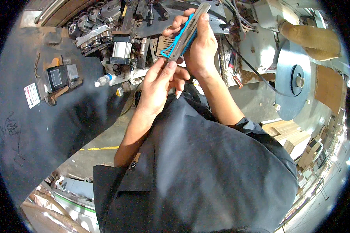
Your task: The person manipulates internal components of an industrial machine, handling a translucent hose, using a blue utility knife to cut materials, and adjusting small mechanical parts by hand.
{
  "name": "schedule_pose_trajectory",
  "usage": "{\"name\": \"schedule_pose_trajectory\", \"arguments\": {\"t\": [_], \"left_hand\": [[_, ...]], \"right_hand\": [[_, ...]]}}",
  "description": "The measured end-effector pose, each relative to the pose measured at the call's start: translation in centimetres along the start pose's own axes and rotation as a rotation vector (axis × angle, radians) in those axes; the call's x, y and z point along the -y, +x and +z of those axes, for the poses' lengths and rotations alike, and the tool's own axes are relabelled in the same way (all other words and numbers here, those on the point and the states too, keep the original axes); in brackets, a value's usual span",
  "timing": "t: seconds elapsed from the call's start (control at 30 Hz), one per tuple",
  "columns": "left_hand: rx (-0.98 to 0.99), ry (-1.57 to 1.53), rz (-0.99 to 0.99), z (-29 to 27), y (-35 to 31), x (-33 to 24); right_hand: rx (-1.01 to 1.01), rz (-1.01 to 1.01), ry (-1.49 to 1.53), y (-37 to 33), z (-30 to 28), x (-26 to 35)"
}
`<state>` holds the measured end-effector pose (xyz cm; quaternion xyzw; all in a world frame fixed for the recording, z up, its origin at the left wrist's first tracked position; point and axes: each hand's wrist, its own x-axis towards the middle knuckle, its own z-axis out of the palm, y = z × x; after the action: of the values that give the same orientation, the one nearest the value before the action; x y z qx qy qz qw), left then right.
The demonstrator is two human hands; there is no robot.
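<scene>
A long, narrow grey metal tool with bright blue wavy-edged grips (177, 51) is held up at a slant between my hands. I cannot make out its exact kind. My right hand (203, 48) is closed round its upper part, with the thumb along the metal and the fingertips showing on the far side. At the lower end, my left hand (156, 83) pinches the tool between thumb and fingers. A small white pointed piece (179, 94) sticks out below the left fingers; what it belongs to is hidden.
Machine parts, including a silver cylinder (121, 49), crowd the bench behind my hands. On the dark surface at left sit a black boxy device (58, 77) and a small clear bottle (103, 80). A large grey disc (291, 81) and stacked boards (287, 134) are at right.
</scene>
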<state>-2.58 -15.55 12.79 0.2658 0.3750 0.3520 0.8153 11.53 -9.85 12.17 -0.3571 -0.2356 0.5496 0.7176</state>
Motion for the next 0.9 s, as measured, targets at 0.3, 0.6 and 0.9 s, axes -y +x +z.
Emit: {"name": "schedule_pose_trajectory", "arguments": {"t": [0.3, 0.6, 0.9], "left_hand": [[-0.128, 0.139, 0.038, 0.6, -0.2, 0.2], [-0.155, 0.251, 0.156, 0.2, -0.3, 1.3], [-0.106, 0.214, 0.24, 0.2, -0.6, 1.7]], "right_hand": [[0.069, 0.023, -0.04, -0.4, -0.4, 0.3], [0.051, 0.008, -0.062, -0.4, -0.7, 0.6], [0.051, -0.007, -0.031, -0.4, -0.6, 0.8]]}}
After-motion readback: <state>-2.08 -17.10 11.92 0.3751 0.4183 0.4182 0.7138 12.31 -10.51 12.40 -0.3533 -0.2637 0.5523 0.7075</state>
